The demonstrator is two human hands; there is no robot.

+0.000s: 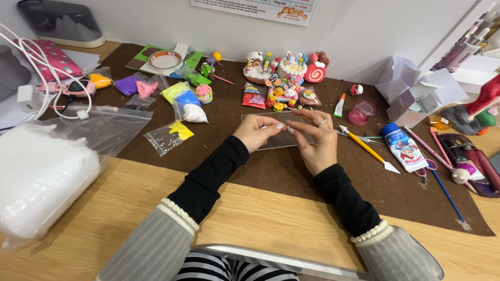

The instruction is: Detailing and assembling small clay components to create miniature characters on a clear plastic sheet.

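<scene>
My left hand and my right hand meet over a clear plastic sheet lying on the brown felt mat. The fingertips of both hands pinch together at one spot above the sheet; what sits between them is too small to make out. A ring shows on my right hand. Both arms wear black sleeves under grey knit cuffs. Just behind my hands stand small colourful clay figures, among them a cake with bunny ears.
A large zip bag of white clay lies at the left. Small bags of coloured clay are scattered behind it. Right of my hands are a yellow-handled sculpting tool, a glue bottle, a pink jar and more tools.
</scene>
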